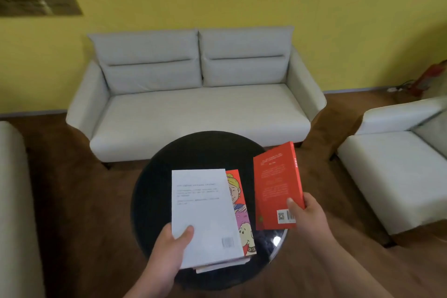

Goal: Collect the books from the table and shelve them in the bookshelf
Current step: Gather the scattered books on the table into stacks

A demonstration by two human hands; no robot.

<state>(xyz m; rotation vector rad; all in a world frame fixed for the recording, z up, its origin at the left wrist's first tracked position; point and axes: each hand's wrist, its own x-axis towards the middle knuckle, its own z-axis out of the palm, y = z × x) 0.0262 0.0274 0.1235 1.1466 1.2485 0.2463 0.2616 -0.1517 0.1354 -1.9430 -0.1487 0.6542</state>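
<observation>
In the lower centre of the frame the left hand [169, 242] is gripping the near corner of a white book [203, 213], thumb on top, fingers hidden beneath; this book is lying askew on a cartoon-covered book [242, 215] and what looks like more pages under it, and whether the pile is lifted or resting on the round black table [169, 164] is hard to tell. To the right of it the right hand [304, 213] is closing on the lower edge of a red book [278, 186], holding it tilted up above the table's right rim. No bookshelf is showing; only a pale sofa [193, 104] across the middle and a chair [399, 164] at the right edge. The likely trouble is the pile; it is being pinched at one corner only and the covers are fanning out, so the lower books could be sliding free as it rises; the red book, gripped low, could be tipping away from the thumb.
</observation>
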